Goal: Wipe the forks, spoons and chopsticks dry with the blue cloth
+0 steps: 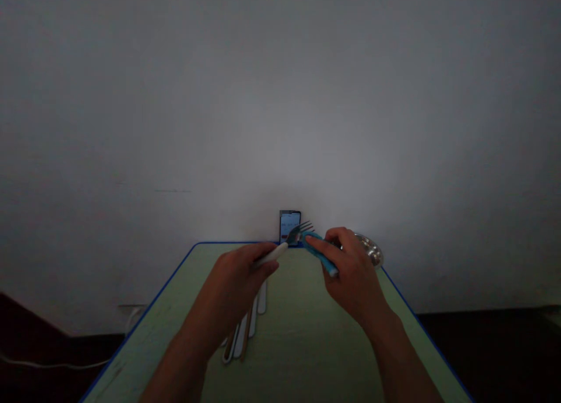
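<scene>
We held the fork (294,234) by its white handle in a closed left hand (241,271), above the bench (307,344); our right hand (353,266) pinched a blue cloth (328,266) at the fork's head.

The bare left hand (243,268) grips a metal fork with a white handle (280,250); the bare right hand (353,268) holds a bright blue cloth (322,258) at its head. Beneath, on a pale green table with blue edging (307,339), lie slender white and brown utensils (252,327), a shiny metal dish (372,251) beyond the right hand
</scene>
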`<state>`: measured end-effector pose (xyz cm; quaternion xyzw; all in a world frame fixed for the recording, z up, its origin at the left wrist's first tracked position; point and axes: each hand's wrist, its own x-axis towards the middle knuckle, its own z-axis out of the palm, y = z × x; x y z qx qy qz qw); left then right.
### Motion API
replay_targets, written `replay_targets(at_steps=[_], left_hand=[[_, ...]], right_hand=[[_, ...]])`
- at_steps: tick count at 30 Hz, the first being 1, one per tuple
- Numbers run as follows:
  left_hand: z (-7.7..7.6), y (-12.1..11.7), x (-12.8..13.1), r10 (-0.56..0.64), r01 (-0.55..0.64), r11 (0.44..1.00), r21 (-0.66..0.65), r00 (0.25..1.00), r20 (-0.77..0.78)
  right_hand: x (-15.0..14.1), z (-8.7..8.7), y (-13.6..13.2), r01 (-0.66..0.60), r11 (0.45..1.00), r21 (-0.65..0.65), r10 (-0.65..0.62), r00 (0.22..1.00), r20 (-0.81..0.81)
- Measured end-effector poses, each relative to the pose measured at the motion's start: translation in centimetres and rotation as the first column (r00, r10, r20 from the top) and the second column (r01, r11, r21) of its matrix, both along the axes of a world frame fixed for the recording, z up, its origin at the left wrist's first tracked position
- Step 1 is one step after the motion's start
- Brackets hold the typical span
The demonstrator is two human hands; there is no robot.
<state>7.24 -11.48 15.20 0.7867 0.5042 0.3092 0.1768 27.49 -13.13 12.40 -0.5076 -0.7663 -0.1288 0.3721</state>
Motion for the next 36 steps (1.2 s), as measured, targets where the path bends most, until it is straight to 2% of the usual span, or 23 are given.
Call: replay_targets(at_steps=[36], left_hand=[[0.13,-0.17,-0.93,-0.003,0.004,0.999,-0.052,1.000,0.018]], right_hand=[[0.50,0.06,0.06,0.042,0.997,0.058,-0.042,0.999,-0.007]])
